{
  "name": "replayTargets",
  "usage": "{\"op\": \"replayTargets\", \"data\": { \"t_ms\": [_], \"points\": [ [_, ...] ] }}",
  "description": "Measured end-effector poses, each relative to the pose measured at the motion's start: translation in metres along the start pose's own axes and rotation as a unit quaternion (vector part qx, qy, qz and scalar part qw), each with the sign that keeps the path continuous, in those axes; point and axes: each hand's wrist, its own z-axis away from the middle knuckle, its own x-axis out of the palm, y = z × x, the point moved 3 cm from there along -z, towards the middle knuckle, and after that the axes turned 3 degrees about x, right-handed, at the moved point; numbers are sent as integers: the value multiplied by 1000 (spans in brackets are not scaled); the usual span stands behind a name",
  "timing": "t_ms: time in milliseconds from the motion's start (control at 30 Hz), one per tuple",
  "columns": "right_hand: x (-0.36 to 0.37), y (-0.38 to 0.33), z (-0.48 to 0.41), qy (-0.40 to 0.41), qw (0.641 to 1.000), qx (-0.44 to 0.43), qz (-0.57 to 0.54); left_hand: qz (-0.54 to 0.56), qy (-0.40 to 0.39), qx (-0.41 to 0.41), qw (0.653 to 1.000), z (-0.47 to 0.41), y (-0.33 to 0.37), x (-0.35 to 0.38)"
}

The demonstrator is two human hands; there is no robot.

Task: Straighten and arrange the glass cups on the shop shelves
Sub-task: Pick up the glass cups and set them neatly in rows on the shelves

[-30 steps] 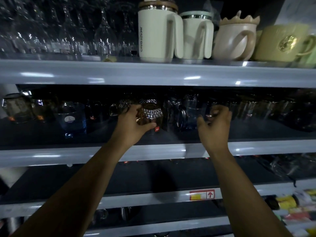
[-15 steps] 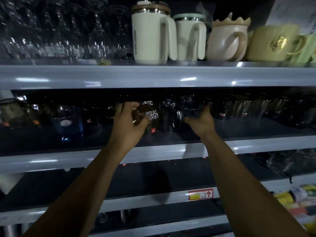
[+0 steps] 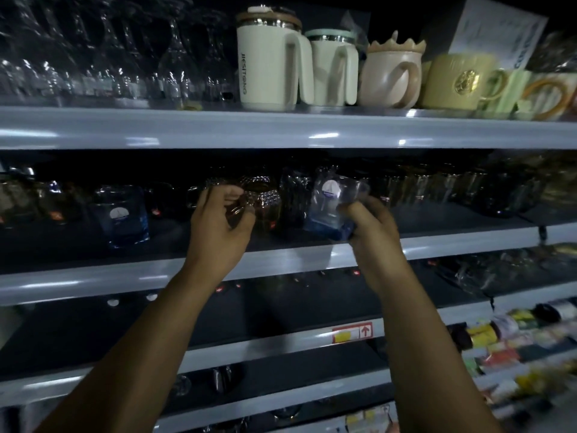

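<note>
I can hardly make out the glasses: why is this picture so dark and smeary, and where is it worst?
Head view: the middle shelf lies in deep shadow, so its cups nearly vanish; glare streaks the top shelf edge; the far-right mugs and packets smear with blur; only the held amber cup and blue-based cup catch light.

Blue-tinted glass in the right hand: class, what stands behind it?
Dark glasses stand behind the blue-tinted glass. The right hand covers its lower right; further back is too dark.
</note>
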Motion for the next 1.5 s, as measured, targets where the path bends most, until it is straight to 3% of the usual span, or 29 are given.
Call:
{"op": "replayTargets", "data": {
  "t_ms": [167,333,400,500,567,800,1100,1300,1500],
  "points": [
    [52,22,27,-87,992,64,-58,-22,30,-14,999,19,-8,-51],
    [103,33,52,-144,982,107,-66,-99,178,17,979,41,-34,-130],
    [119,34,59,-152,981,109,-56,-128,201,-16,971,44,-52,-158],
    [136,36,70,-154,982,104,-24,-90,158,-138,974,36,-84,-180],
    [143,36,76,-148,984,99,5,-94,110,-177,973,26,-96,-182],
    [157,41,70,-167,983,74,23,-63,1,-173,983,-13,-101,-154],
    [173,47,51,-246,967,33,51,-67,-35,-217,973,-25,-115,-139],
    [195,47,52,-248,968,7,49,-9,33,-214,976,-15,-105,-157],
    [215,53,81,-258,965,-7,46,68,114,-128,983,17,-71,-219]
  ]
}}
